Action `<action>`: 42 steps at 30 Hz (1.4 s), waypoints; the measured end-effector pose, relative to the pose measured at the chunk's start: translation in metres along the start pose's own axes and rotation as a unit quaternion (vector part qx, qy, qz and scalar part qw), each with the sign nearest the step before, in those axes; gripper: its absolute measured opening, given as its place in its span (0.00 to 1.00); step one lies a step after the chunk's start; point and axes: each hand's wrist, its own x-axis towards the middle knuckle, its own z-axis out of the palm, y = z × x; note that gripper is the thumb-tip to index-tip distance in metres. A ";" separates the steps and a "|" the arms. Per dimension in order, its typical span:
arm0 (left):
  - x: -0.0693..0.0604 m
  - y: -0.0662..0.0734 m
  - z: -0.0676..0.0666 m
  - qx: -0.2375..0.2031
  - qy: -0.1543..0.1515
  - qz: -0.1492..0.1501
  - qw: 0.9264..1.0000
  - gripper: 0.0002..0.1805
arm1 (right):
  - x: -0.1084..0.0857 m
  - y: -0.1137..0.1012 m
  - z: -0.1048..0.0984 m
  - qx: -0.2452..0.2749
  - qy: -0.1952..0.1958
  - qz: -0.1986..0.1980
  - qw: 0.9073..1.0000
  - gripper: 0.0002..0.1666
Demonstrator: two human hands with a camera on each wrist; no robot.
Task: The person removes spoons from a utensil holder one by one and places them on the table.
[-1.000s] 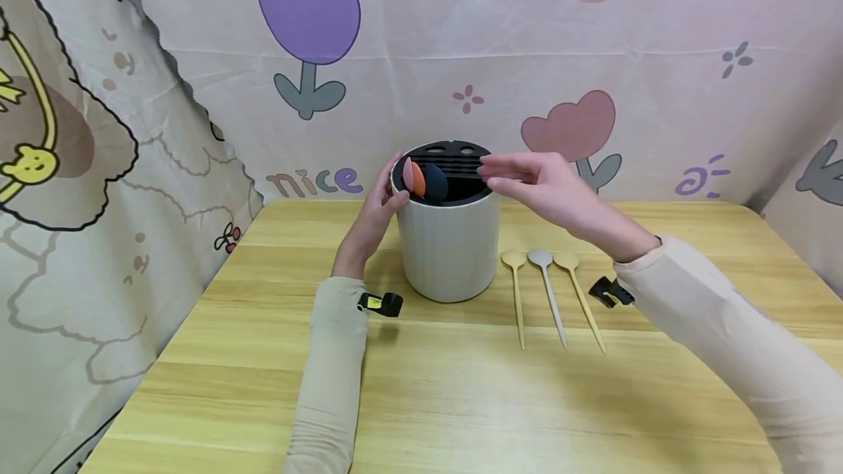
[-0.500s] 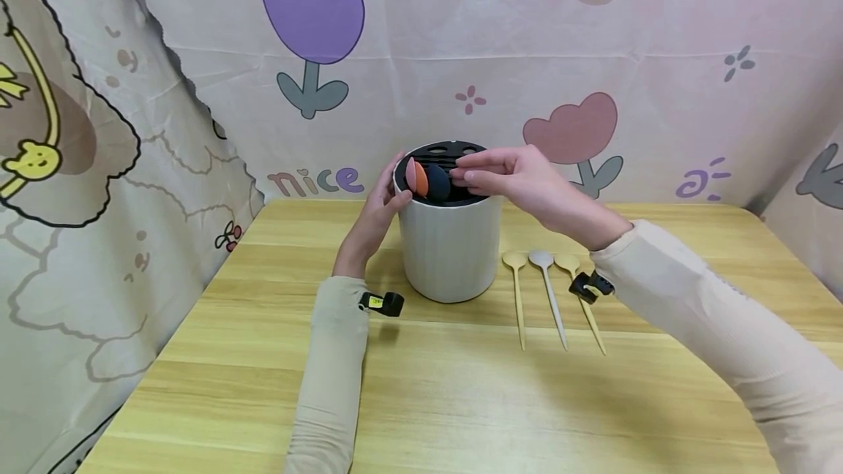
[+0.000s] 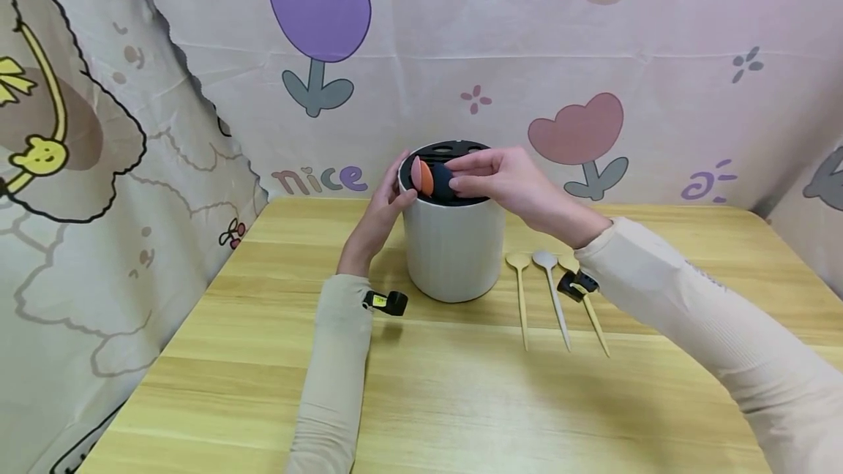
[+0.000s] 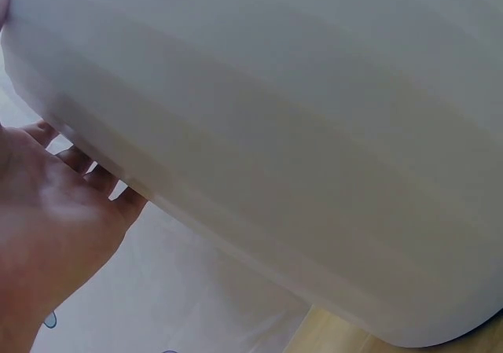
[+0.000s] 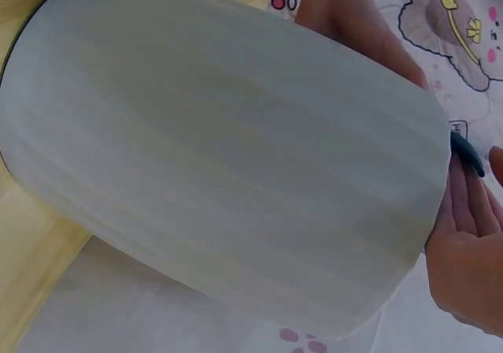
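A ribbed white utensil holder [image 3: 454,254] with a black slotted top [image 3: 448,149] stands upright on the table. My left hand [image 3: 378,222] holds its left side at the rim, thumb in front; in the left wrist view several fingers lie along the wall. Rounded pink [image 3: 416,172], orange [image 3: 427,178] and dark blue spoon heads [image 3: 442,181] stick out of the opening; their handles are hidden inside. My right hand [image 3: 514,185] reaches over the rim from the right, its straight fingers touching the dark blue head. In the right wrist view the thumb appears apart from that dark blue head.
To the holder's right, a yellow spoon [image 3: 522,298], a light grey spoon [image 3: 553,298] and another yellow spoon [image 3: 595,320] lie side by side on the wooden table [image 3: 448,401]. A printed cloth [image 3: 421,57] hangs behind and at the sides.
My right hand has moved left from the holder's right rim to the dark blue spoon head, its fingers drawing closer together. My left hand has stayed on the holder.
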 end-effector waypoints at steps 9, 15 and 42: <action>0.004 0.004 0.002 0.002 -0.006 0.005 1.000 0.66 | 0.005 -0.006 0.000 -0.065 0.026 -0.001 0.998 0.19; 0.006 0.003 0.002 -0.004 -0.011 0.004 1.000 0.67 | 0.006 -0.007 -0.001 -0.082 0.028 -0.011 0.996 0.17; 0.000 0.000 -0.001 -0.017 -0.004 0.017 1.000 0.66 | 0.004 -0.002 -0.005 -0.099 0.017 -0.057 0.993 0.14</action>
